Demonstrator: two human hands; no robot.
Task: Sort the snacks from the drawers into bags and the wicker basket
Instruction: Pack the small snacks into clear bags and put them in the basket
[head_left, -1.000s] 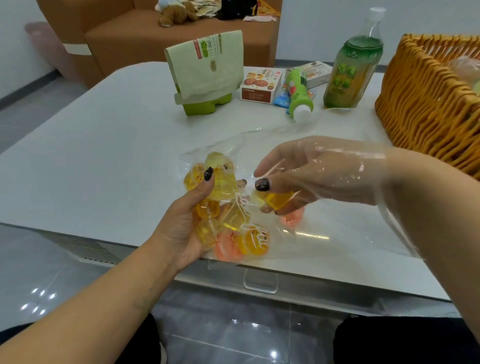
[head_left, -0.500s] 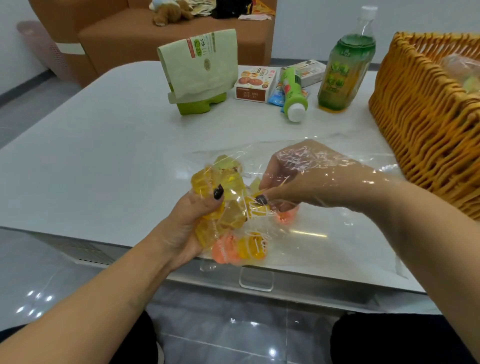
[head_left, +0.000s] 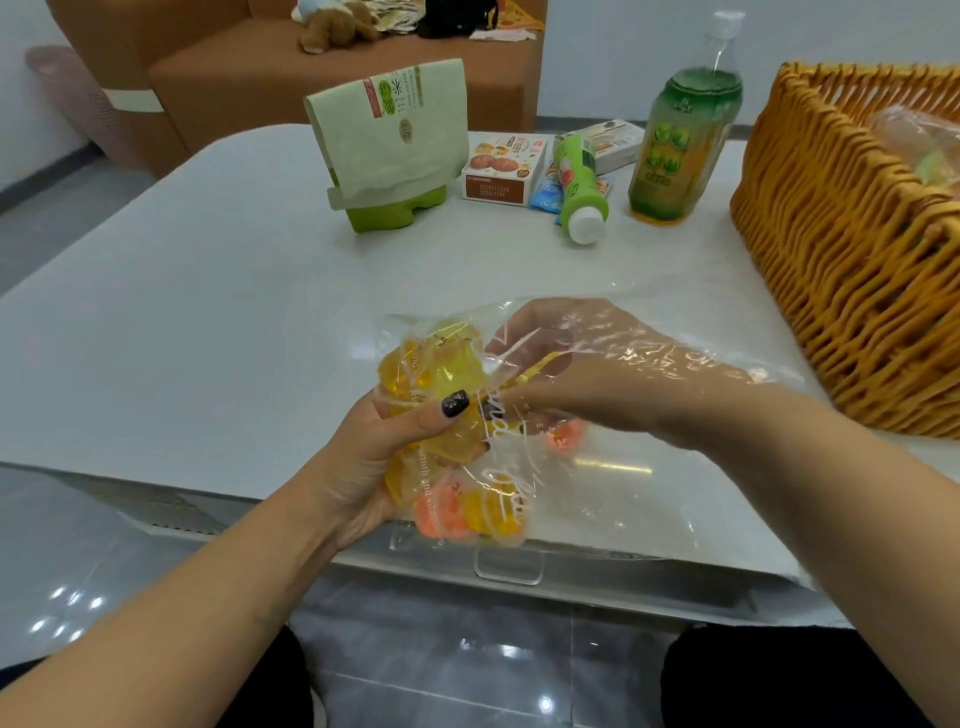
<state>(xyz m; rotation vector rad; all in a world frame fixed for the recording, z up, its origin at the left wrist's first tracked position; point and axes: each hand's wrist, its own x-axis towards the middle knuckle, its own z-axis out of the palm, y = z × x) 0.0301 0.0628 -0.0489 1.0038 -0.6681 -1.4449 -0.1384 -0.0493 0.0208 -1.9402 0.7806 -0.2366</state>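
A clear plastic bag (head_left: 613, 499) with white lettering lies over the white table's (head_left: 218, 322) near edge. It holds several yellow and orange jelly cups (head_left: 467, 512). My left hand (head_left: 384, 447) grips the bag's closed end from outside, its thumb pressed on a cluster of yellow cups. My right hand (head_left: 587, 374) is inside the bag up to the wrist, fingers curled and pinching a yellow jelly cup (head_left: 540, 366). An orange wicker basket (head_left: 831, 249) stands at the right with a clear bag of snacks inside.
At the table's far side stand a pale green paper bag (head_left: 389, 130) on a green holder, a biscuit box (head_left: 501, 166), a lying green bottle (head_left: 579, 192), small blue packets (head_left: 545, 193) and a tall green drink bottle (head_left: 680, 140). A brown sofa (head_left: 270, 78) is behind.
My right hand has pushed deeper into the bag toward the left hand, and its fingers have curled down onto a yellow cup. The left hand has kept its grip on the bag.
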